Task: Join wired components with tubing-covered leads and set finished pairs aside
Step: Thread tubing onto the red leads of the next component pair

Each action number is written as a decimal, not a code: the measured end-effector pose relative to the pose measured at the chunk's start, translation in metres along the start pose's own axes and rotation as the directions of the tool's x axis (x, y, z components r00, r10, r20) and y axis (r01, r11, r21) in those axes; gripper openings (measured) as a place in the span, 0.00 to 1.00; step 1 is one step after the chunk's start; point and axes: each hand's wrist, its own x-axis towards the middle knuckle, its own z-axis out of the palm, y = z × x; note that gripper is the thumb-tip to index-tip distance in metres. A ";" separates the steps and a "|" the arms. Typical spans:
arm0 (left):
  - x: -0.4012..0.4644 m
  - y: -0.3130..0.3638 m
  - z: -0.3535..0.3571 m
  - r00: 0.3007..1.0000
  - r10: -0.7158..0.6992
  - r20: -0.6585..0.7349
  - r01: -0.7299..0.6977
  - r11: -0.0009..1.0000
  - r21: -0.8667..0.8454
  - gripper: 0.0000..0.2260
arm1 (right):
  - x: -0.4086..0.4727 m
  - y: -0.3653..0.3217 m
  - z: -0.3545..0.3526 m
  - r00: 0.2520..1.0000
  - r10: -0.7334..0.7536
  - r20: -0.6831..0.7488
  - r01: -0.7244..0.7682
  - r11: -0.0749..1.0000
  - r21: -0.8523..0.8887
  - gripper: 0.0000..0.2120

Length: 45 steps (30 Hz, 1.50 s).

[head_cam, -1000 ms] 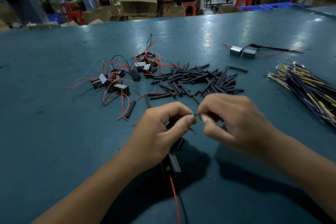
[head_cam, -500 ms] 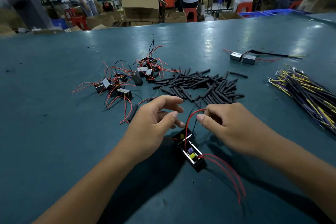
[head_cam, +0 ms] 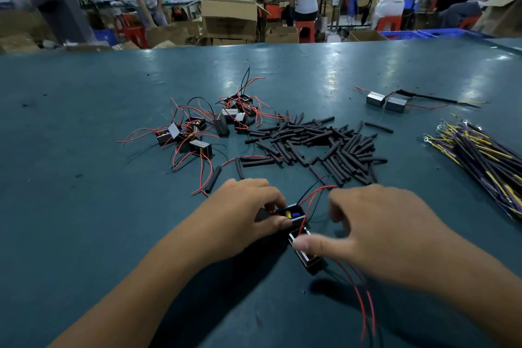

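The left hand (head_cam: 243, 215) holds a small open black component (head_cam: 293, 215) between thumb and curled fingers, low on the blue tabletop (head_cam: 84, 206). The right hand (head_cam: 381, 229) is blurred; its thumb touches a second component (head_cam: 306, 256) just beside the first, the fingers bent over red leads (head_cam: 364, 299). A heap of black tubing pieces (head_cam: 319, 144) lies behind, a finished pair (head_cam: 387, 100) far right

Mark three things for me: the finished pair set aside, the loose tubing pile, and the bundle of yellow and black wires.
finished pair (head_cam: 386, 101): head view, on the seam where its two silver blocks meet.
tubing pile (head_cam: 319, 144): head view, on black pieces mid-heap.
wire bundle (head_cam: 485, 158): head view, on the strands at its middle.
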 end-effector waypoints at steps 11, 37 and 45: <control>-0.007 -0.025 -0.025 0.991 -0.032 0.127 0.033 0.999 -0.001 0.10 | 0.022 0.041 -0.006 0.978 -0.168 0.125 0.158 0.983 0.091 0.10; 0.011 0.012 0.017 0.946 -0.163 -0.280 0.052 0.929 -0.368 0.10 | 0.039 0.033 0.027 0.938 -0.199 -0.285 0.328 0.779 0.534 0.02; 0.013 0.015 0.014 0.953 -0.181 -0.241 -0.008 0.783 -0.622 0.02 | 0.041 0.037 0.026 0.921 -0.227 -0.316 0.375 0.731 0.570 0.01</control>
